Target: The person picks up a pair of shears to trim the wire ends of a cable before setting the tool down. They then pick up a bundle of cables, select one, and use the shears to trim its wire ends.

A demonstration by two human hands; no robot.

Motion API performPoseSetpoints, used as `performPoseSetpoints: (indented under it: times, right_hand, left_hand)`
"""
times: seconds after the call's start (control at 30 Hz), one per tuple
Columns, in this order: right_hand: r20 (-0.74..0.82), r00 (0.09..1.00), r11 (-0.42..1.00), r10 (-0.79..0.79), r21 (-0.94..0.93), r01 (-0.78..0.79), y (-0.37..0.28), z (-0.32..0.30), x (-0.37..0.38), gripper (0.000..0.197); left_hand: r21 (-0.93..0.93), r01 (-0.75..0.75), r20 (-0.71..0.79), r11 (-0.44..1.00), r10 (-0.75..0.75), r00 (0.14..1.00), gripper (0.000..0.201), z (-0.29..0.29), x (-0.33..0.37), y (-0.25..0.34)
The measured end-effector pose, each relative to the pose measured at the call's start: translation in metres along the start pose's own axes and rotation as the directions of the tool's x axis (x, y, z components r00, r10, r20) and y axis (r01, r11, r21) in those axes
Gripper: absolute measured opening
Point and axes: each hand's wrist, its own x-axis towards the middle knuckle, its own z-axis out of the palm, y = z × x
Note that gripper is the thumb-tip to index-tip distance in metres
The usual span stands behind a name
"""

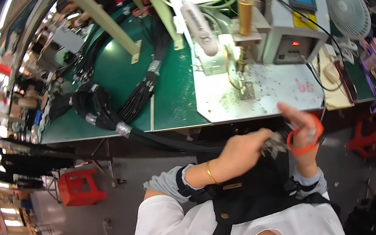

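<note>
My left hand [242, 154] is closed around the end of a bundle of black cables [168, 144] in front of the table edge. Silvery pieces, likely the cable ends [273, 145], stick out past its fingers and are blurred. Just to the right, my right hand [301, 128] is raised and smeared by motion, one finger pointing up. An orange-red ring [317, 130] loops around that hand; whether it is a band or a tape roll I cannot tell. The bundle runs back left to the table, bound with silver wraps [123, 129].
A bench machine with a brass-coloured cylinder [245, 18] stands on a white plate [214, 100] ahead. Beside it are a grey control box [293, 34] and a fan [348, 11]. More cables lie on the green table [172, 105]. Red stools [80, 188] stand on the floor.
</note>
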Motion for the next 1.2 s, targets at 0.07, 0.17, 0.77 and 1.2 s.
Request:
performPoseSetpoints:
  times: [0.07,0.17,0.77,1.2]
  right_hand:
    - [-0.175,0.979,0.994,0.108,0.055,-0.1,0.001,0.0,-0.001,0.06]
    - [0.272,0.957,0.911,-0.102,-0.361,0.2,0.003,0.016,0.01,0.049]
    - [0.261,0.965,0.918,0.007,-0.383,0.097,0.029,0.031,0.019,0.037]
    - [0.049,0.804,0.77,0.592,-0.328,-0.547,0.047,0.039,0.025,0.013]
  left_hand:
    - [-0.108,0.114,-0.025,0.987,-0.118,0.993,0.033,0.002,-0.006,-0.014]
    - [-0.062,0.324,-0.018,0.944,-0.326,0.945,0.033,0.006,-0.011,-0.027]
    - [-0.36,0.207,-0.17,0.91,-0.282,0.944,0.026,0.005,-0.007,-0.044]
    - [-0.546,0.351,-0.231,0.761,-0.54,0.81,0.012,-0.008,-0.006,-0.039]
